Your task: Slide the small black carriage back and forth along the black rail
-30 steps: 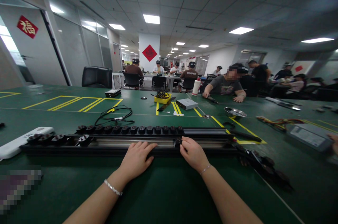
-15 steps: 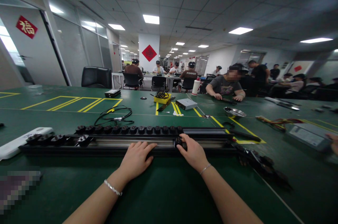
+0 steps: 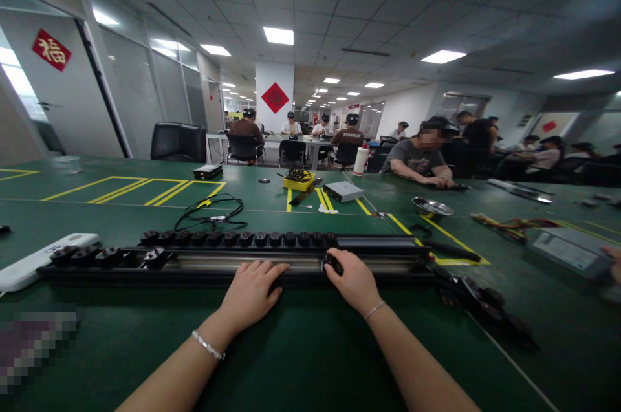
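A long black rail (image 3: 194, 277) with a bare metal channel (image 3: 213, 262) lies across the green table in front of me. Several round black socket modules (image 3: 109, 257) sit in its left end. My left hand (image 3: 251, 292) rests on the front edge of the rail, fingers stretched out and holding nothing. My right hand (image 3: 355, 282) pinches a small black socket module (image 3: 332, 263) over the channel, right of the middle; whether it touches the channel floor is hidden. Right behind lies a second black rail (image 3: 373, 240), lined with a row of similar modules (image 3: 261, 239).
A white power strip (image 3: 48, 261) lies at the left end. Beyond the rails are a black cable (image 3: 237, 208), a yellow box (image 3: 297, 183), a grey box (image 3: 343, 191) and a metal dish (image 3: 432, 206). More black parts (image 3: 485, 308) lie right. A person (image 3: 422, 156) sits opposite.
My right hand has turned slightly, and the socket module in it has tilted. My left hand stays put. The person opposite has brought their hands together.
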Demonstrator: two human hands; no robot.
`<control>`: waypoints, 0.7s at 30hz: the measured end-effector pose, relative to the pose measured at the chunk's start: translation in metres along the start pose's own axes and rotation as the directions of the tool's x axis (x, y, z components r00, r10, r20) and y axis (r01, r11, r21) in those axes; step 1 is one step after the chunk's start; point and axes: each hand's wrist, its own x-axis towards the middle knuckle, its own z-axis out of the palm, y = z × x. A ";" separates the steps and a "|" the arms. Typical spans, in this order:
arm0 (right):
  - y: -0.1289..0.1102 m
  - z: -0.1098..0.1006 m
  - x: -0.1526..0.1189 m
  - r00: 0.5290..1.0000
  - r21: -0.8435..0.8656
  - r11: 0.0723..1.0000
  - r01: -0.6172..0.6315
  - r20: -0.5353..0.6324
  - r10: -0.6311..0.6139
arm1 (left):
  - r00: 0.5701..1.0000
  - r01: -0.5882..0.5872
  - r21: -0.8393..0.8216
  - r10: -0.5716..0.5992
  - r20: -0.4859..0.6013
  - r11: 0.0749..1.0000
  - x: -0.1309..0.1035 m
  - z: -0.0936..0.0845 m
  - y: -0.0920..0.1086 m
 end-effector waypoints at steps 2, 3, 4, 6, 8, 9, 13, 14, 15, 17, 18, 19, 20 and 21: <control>-0.001 -0.001 0.000 0.999 0.007 1.000 -0.020 0.026 0.020 | 1.000 -0.004 0.001 0.004 -0.009 1.000 0.000 0.000 0.000; -0.001 -0.001 0.000 0.999 0.012 1.000 -0.029 0.035 0.028 | 1.000 -0.006 0.002 0.006 -0.013 1.000 0.000 0.000 0.000; -0.002 -0.002 0.000 0.999 0.017 0.999 -0.036 0.039 0.036 | 1.000 -0.007 0.003 0.007 -0.015 1.000 0.000 0.000 0.000; -0.003 -0.003 0.000 0.998 0.030 0.998 -0.049 0.043 0.047 | 1.000 -0.007 0.004 0.007 -0.014 1.000 0.000 0.000 0.000; -0.003 -0.003 0.000 0.997 0.042 0.998 -0.056 0.046 0.054 | 1.000 -0.006 0.002 0.006 -0.015 1.000 -0.001 0.000 0.000; -0.004 -0.004 0.001 0.997 0.045 0.997 -0.058 0.048 0.056 | 1.000 -0.006 -0.001 0.006 -0.015 1.000 -0.001 0.000 0.000; -0.004 -0.004 0.000 0.997 0.046 0.997 -0.066 0.040 0.065 | 1.000 -0.010 -0.014 0.010 -0.022 1.000 -0.001 0.001 -0.001; -0.003 -0.003 0.000 0.997 0.047 0.997 -0.069 0.036 0.067 | 1.000 -0.009 -0.015 0.008 -0.020 1.000 -0.001 0.002 -0.001; -0.003 -0.003 0.000 0.997 0.047 0.996 -0.071 0.031 0.070 | 1.000 -0.007 -0.016 0.007 -0.017 1.000 0.000 0.002 -0.001; -0.002 -0.002 0.000 0.997 0.050 0.996 -0.074 0.021 0.073 | 1.000 -0.005 -0.015 0.004 -0.011 1.000 0.000 0.002 -0.001; -0.002 -0.002 0.000 0.997 0.051 0.996 -0.076 0.018 0.075 | 1.000 -0.004 -0.015 0.004 -0.010 1.000 0.000 0.002 -0.001; -0.002 -0.001 0.000 0.997 0.053 0.996 -0.078 0.015 0.077 | 1.000 -0.004 -0.015 0.004 -0.009 1.000 0.000 0.002 -0.001; -0.002 -0.001 0.000 0.997 0.055 0.995 -0.079 0.014 0.078 | 1.000 -0.004 -0.014 0.004 -0.008 1.000 0.000 0.002 -0.001; -0.002 -0.002 0.000 0.997 0.057 0.995 -0.080 0.015 0.079 | 1.000 -0.004 -0.013 0.004 -0.007 1.000 0.000 0.001 -0.001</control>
